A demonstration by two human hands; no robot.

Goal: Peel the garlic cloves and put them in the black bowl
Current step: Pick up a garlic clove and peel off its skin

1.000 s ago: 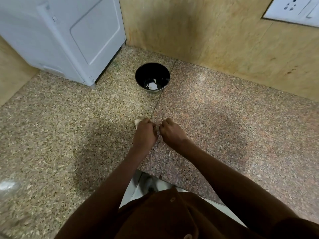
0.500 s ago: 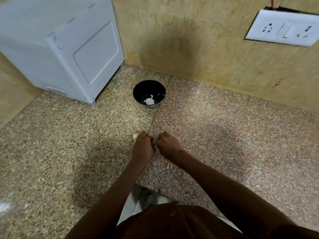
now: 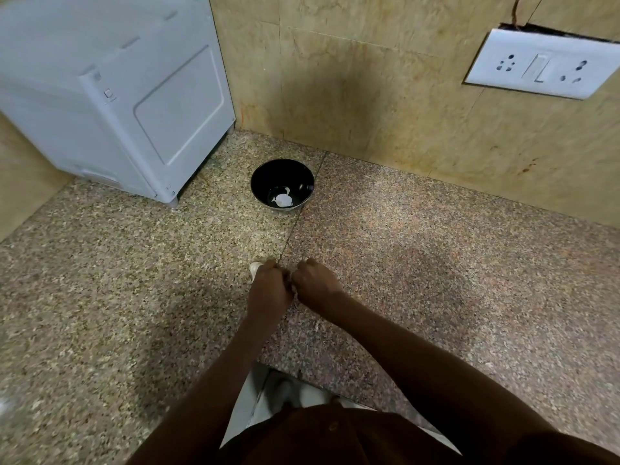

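Both hands met knuckle to knuckle over the speckled granite counter (image 3: 100,297), just at the seam between its two slabs. The left hand (image 3: 268,290) had its fingers curled under, and a pale garlic clove (image 3: 255,268) poked out past its knuckles at about 11 o'clock; that grip looked closed around the clove, though the fingers hid most of it. The right hand (image 3: 317,285) was curled too, touching the left, but what its grip pinched could not be told from this angle. The black bowl (image 3: 261,186) sat at 12 o'clock from the hands, well apart from them and near the wall, with white peeled garlic (image 3: 282,199) lying in its bottom. A white appliance (image 3: 117,105) stood at 10 o'clock, and a socket plate (image 3: 543,65) hung on the wall at 2 o'clock.
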